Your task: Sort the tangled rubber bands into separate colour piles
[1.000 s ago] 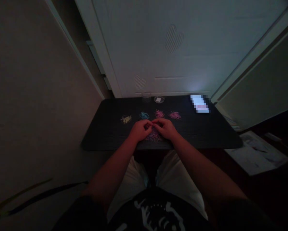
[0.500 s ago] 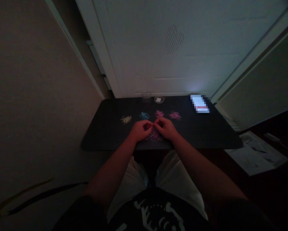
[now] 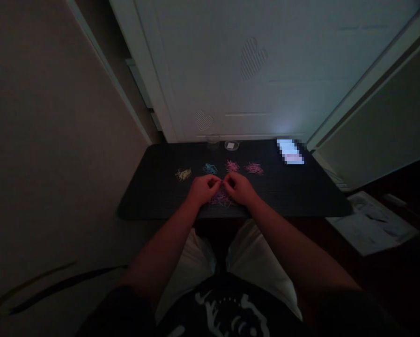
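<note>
My left hand and my right hand meet at the fingertips above a loose heap of thin mixed pink and purple sticks. Thumb and fingers are pinched together on both hands; whatever lies between the tips is too small and dark to name. Behind the hands, small piles are spread in a row: pale yellow sticks, blue sticks, pink sticks and purplish-pink sticks. The hands cover part of the mixed heap.
At the back of the dark table stand a clear container and a round clear lid with a white label. A lit phone leans at the back right. A white panel rises behind the table.
Both hands stay close together over the mixed heap, with their fingers shifting slightly. The piles look the same, and the whole view has drifted a little.
</note>
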A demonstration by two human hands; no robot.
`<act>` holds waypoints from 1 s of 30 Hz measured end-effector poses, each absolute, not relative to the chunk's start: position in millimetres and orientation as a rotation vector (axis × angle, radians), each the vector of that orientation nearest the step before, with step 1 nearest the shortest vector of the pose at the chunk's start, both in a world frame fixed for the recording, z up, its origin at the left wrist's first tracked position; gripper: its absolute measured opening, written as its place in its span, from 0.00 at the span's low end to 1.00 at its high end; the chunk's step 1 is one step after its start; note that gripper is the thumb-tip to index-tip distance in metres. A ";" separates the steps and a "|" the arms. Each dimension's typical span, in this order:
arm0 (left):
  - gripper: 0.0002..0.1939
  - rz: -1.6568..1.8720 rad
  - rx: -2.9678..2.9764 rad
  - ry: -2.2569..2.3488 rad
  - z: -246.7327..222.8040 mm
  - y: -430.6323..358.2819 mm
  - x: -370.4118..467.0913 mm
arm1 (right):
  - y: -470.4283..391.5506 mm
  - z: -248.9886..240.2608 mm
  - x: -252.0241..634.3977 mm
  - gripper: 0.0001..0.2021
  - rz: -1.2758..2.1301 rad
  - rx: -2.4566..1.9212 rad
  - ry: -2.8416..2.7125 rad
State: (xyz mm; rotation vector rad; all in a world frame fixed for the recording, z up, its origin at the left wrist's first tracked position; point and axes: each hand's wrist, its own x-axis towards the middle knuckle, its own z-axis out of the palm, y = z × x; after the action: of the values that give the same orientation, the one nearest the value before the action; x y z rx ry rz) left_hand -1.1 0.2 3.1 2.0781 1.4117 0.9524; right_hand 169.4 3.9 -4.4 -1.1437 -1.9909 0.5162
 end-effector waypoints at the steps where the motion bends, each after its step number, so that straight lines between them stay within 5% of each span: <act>1: 0.10 0.947 2.078 1.426 3.2 0.1 -1.0 | 3.6 -4.5 168.8 0.04 0.487 -1.149 -2.007; 11: 0.08 0.957 2.034 1.492 3.5 -0.7 0.3 | 1.3 -1.7 166.3 0.02 0.264 -1.124 -2.071; 30: 0.10 0.963 2.081 1.335 5.8 -2.7 0.1 | 3.1 -1.5 169.6 0.02 0.392 -1.116 -1.912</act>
State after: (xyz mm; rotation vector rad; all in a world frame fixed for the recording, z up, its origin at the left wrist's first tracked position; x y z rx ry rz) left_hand 0.1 -2.7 5.8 2.0806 1.3352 0.9635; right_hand 169.6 3.1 -1.5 -1.1158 -1.9123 0.3916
